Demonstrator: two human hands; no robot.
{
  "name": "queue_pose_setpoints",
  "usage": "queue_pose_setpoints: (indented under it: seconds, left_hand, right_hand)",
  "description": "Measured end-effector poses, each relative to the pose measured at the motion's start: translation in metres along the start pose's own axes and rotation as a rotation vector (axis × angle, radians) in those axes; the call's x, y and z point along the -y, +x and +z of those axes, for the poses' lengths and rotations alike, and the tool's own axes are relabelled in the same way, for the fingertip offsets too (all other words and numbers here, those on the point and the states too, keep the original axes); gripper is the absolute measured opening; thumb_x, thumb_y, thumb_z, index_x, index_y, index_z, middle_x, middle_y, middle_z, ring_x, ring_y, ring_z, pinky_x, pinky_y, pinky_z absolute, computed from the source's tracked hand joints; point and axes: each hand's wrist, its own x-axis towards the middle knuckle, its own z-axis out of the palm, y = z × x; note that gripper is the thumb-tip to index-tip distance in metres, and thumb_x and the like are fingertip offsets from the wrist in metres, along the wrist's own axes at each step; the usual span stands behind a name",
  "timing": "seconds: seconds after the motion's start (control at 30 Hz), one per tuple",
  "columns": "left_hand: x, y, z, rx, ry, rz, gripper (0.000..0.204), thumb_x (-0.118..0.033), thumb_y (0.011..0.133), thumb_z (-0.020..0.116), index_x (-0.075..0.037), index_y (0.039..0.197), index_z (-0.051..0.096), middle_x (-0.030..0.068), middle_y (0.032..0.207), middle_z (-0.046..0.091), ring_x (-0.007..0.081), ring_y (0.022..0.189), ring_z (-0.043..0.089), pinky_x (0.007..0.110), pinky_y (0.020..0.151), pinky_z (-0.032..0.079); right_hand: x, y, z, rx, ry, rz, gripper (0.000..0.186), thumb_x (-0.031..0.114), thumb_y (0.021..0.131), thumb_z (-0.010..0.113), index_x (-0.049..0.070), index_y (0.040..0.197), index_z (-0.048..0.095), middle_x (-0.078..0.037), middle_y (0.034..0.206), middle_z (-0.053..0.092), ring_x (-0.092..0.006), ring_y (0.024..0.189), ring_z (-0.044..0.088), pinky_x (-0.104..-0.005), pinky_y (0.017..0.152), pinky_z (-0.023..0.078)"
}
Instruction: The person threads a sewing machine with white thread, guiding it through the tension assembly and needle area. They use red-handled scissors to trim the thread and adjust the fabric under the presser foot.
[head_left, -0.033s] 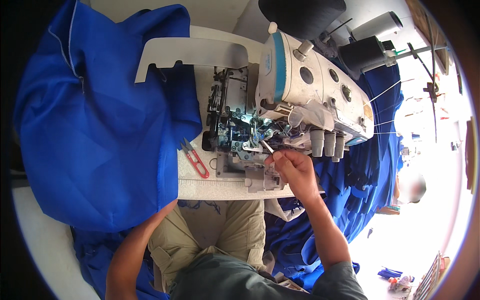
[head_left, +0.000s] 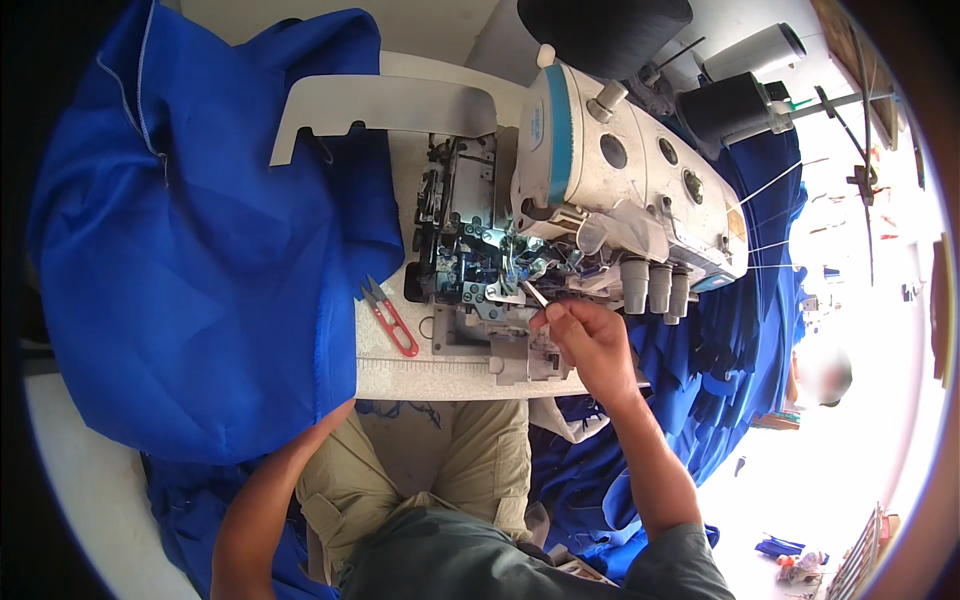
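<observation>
My right hand [head_left: 578, 340] is closed on slim metal tweezers [head_left: 532, 292], their tips among the exposed, shiny parts of a white overlock sewing machine [head_left: 625, 150]. The machine's cover plate [head_left: 390, 100] stands swung out over blue fabric. At the left, a large piece of blue fabric [head_left: 190, 260] drapes over the table edge; my left forearm [head_left: 270, 510] rises to it, and the hand is hidden behind the cloth. Red-handled thread snips [head_left: 388, 322] lie on the pale table [head_left: 450, 382], left of the machine, beside the cloth.
Thread cones [head_left: 730, 108] and stand rods are at the back right. Piled blue cloth [head_left: 680, 410] hangs right of my legs. A blurred person [head_left: 825, 377] is in the bright area beyond, and a rack [head_left: 860, 550] stands at the lower right.
</observation>
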Motion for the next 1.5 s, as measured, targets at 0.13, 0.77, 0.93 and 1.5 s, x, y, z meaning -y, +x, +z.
queue_pose_setpoints:
  seconds: [0.13,0.77,0.93,1.5]
  left_hand:
    - [0.001,0.001,-0.001,-0.024,0.017,0.025,0.045,-0.022,0.096,0.066,0.0,0.135,0.06,0.0248,0.133,0.062,0.0421,0.125,0.059,0.05,0.106,0.048]
    - [0.002,0.001,0.0,-0.057,0.047,0.069,0.041,-0.019,0.096,0.064,0.001,0.132,0.062,0.0236,0.127,0.065,0.0402,0.119,0.062,0.048,0.102,0.05]
    - [0.002,0.001,0.001,-0.065,0.053,0.071,0.04,-0.018,0.096,0.064,0.001,0.131,0.063,0.0233,0.126,0.065,0.0397,0.117,0.063,0.048,0.101,0.051]
    - [-0.002,0.004,-0.003,-0.115,0.089,0.098,0.036,-0.016,0.095,0.062,0.001,0.127,0.065,0.0222,0.121,0.068,0.038,0.112,0.066,0.046,0.098,0.054]
  right_hand:
    - [0.001,-0.007,0.007,-0.106,-0.098,-0.114,0.03,0.024,0.104,0.06,-0.001,0.099,0.076,0.003,0.077,0.06,-0.0058,0.075,0.05,-0.0243,0.066,0.042]
    - [0.0,0.0,-0.002,0.0,0.033,0.009,0.03,0.024,0.104,0.062,-0.001,0.097,0.076,0.005,0.076,0.059,-0.0038,0.071,0.048,-0.0229,0.063,0.04]
    - [0.006,0.001,0.009,-0.049,-0.044,-0.027,0.027,0.022,0.104,0.063,-0.001,0.096,0.075,0.003,0.078,0.063,-0.0053,0.074,0.052,-0.0237,0.068,0.044]
    - [-0.005,-0.006,0.004,-0.056,0.042,-0.061,0.031,0.025,0.105,0.062,-0.001,0.096,0.076,0.003,0.079,0.064,-0.0051,0.076,0.053,-0.0235,0.069,0.043]
